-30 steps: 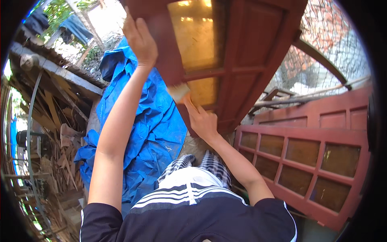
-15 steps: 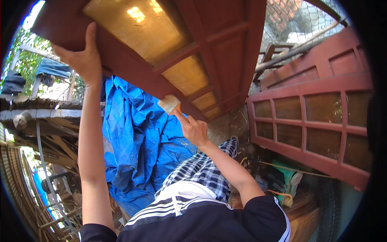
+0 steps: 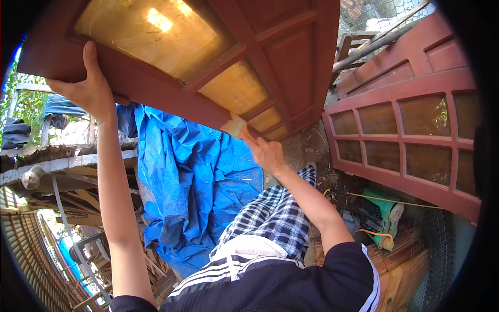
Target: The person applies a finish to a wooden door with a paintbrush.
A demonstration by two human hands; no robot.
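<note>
A reddish-brown wooden door (image 3: 150, 96) with amber glass panes leans above me, tilted across the top of the view. At its lower left edge, my left hand (image 3: 93, 93) holds the frame, thumb up along the front face and the other fingers at the edge, partly hidden. My right hand (image 3: 268, 156) is closed round the orange handle of a flat paintbrush (image 3: 236, 126). The pale bristles lie against the door's long lower edge, below the smaller panes.
A crumpled blue tarp (image 3: 192, 182) covers the ground under the door. On the right lean more reddish-brown doors (image 3: 397, 138). A green machine (image 3: 382, 213) with an orange cord sits below them. Stacked wood (image 3: 78, 179) stands at left.
The paintbrush has moved right and slightly up, from in front of the tarp to against the door's edge. In the view, the door and my left hand sit farther left.
</note>
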